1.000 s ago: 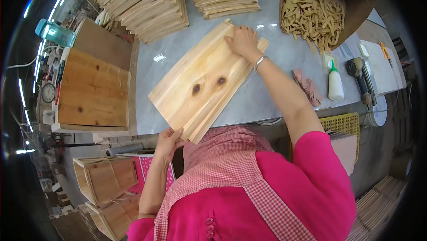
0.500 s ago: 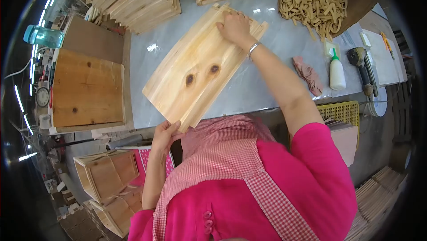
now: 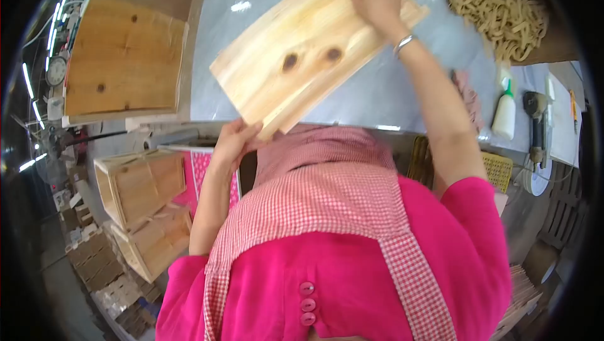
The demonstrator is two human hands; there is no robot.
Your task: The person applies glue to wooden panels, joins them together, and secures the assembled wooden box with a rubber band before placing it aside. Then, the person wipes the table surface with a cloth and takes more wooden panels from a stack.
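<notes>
A pale wooden board (image 3: 308, 67) with two dark knots lies slantwise over the work table, its near end reaching past the front edge. My left hand (image 3: 234, 143) pinches the near corner of the board, thumb on top. At the far end, my right hand (image 3: 380, 4), below a silver bracelet, is closed on the board with fingers curled. Raised strips run along the board's long right side. Whether its underside touches the table is hidden.
The grey table (image 3: 217, 99) has a heap of tan strips (image 3: 497, 11) at back right. A pink cloth (image 3: 467, 99), a white glue bottle (image 3: 505, 114) and a power tool (image 3: 536, 127) lie right. Brown panels (image 3: 126, 58) stand left, with wooden boxes (image 3: 148, 184) below.
The view has shifted, so the table and board sit higher in the picture and the stacked boards are mostly out of frame. Both hands keep their hold on the board.
</notes>
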